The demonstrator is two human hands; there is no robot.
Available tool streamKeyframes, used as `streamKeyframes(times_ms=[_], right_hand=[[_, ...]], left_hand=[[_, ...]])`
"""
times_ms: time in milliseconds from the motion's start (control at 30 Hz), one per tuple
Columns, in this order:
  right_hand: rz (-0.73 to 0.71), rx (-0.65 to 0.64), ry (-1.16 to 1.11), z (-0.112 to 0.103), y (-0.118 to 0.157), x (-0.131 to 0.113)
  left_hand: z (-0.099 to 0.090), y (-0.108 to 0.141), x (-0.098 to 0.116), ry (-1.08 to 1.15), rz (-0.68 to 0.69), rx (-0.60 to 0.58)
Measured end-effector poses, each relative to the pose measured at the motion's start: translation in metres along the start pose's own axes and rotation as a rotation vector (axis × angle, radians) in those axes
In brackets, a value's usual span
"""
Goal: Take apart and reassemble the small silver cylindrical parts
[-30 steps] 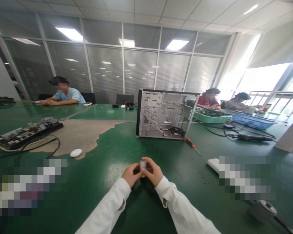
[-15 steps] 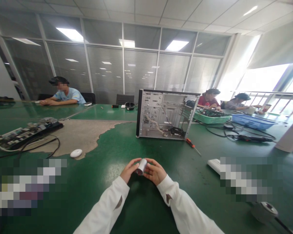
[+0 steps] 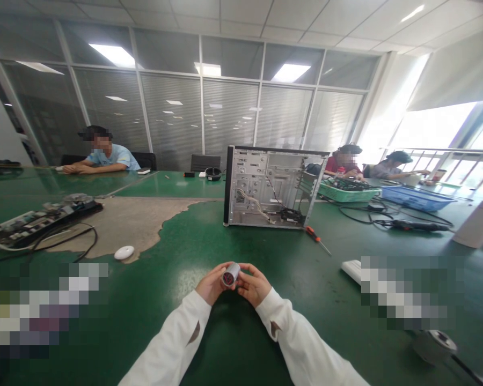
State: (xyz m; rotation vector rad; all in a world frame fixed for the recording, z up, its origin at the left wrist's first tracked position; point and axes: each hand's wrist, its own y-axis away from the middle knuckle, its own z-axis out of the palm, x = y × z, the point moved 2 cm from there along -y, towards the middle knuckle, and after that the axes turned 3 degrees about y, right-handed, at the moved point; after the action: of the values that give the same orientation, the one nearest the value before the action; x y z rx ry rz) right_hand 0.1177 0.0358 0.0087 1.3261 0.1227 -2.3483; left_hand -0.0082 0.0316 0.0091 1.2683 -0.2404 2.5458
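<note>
Between my two hands is a small silver cylinder (image 3: 232, 272), tilted so that its dark, reddish end faces toward me; its exact kind is too small to tell. My left hand (image 3: 210, 285) grips it from the left, fingers partly behind it. On the other side my right hand (image 3: 255, 284) has its fingers closed against the cylinder's right side. Both forearms, in white sleeves, rest low over the green table (image 3: 185, 321). Beyond the hands stands an opened computer case (image 3: 276, 187) with loose cables inside.
A screwdriver (image 3: 317, 239) lies by the case. At left are a circuit assembly with cables (image 3: 44, 220) and a white oval object (image 3: 124, 252). A green basket (image 3: 348, 195), a blue basket (image 3: 416, 200) and a power strip (image 3: 352, 271) are at right. Several people sit across the table.
The cylinder has turned in my hands, so its reddish end now faces me more directly. My hands have shifted slightly left.
</note>
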Motion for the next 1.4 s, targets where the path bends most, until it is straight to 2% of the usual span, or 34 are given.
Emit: streamKeyframes(times_ms=[200, 500, 767, 900, 1167, 1267, 1400], right_hand=[[0.036, -0.015, -0.007, 0.0, 0.0, 0.003], [0.044, -0.011, -0.097, 0.0, -0.001, 0.007], [0.104, 0.055, -0.13, -0.002, -0.003, 0.007], [0.159, 0.078, -0.127, -0.004, -0.005, 0.008], [0.217, 0.061, -0.114, 0.0, -0.003, 0.006], [0.272, 0.101, -0.105, -0.003, -0.004, 0.007], [0.304, 0.056, -0.113, -0.006, -0.005, 0.012]], left_hand=[[-0.002, 0.0, -0.004, 0.09, -0.056, 0.004], [0.007, 0.004, -0.003, 0.022, -0.025, 0.014], [0.006, 0.006, -0.003, -0.013, -0.057, 0.038], [0.003, 0.004, -0.006, -0.085, -0.052, 0.005], [0.002, 0.001, -0.008, -0.32, 0.068, 0.03], [0.004, 0.002, -0.004, -0.424, 0.12, 0.071], [0.003, 0.003, 0.0, -0.543, 0.175, 0.126]])
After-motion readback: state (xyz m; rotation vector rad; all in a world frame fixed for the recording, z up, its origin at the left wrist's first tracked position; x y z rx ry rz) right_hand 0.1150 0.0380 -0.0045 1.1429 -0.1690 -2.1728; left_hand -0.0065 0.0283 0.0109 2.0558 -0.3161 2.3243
